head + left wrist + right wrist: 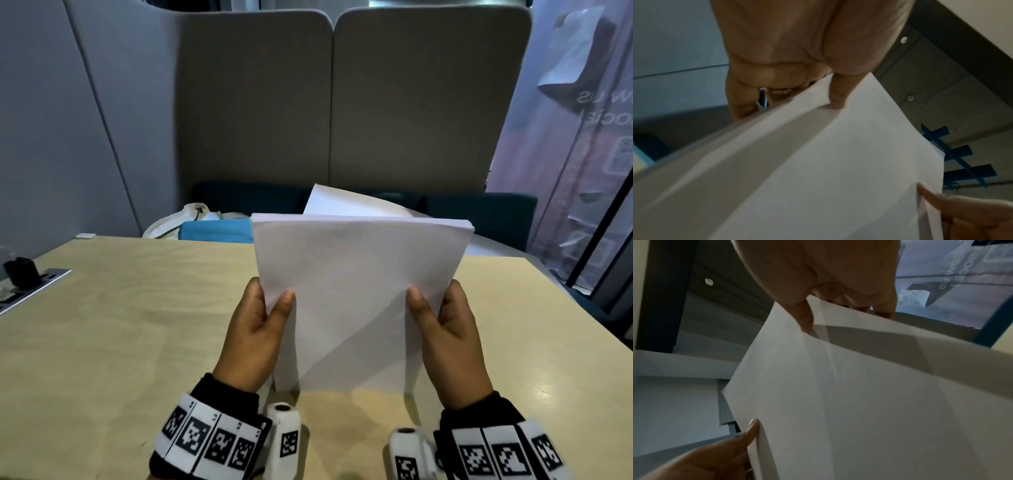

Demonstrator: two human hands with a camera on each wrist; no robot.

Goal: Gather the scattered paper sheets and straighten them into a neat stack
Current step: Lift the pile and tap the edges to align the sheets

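Note:
A bundle of white paper sheets (pixel 356 274) stands upright on its lower edge on the wooden table (pixel 137 325). My left hand (pixel 260 322) grips its left side, thumb on the front face and fingers behind. My right hand (pixel 442 325) grips the right side the same way. One sheet (pixel 342 202) sticks up skewed behind the bundle's top edge. In the left wrist view the paper sheets (pixel 818 162) fill the lower frame under my left hand (pixel 789 91). The right wrist view shows the sheets (pixel 859 394) pinched by my right hand (pixel 838 309).
A black device on a silver power strip (pixel 30 277) sits at the table's left edge. A white bag (pixel 185 219) and a blue box (pixel 215 231) lie on the dark bench beyond the table. Grey padded panels (pixel 342 102) rise behind.

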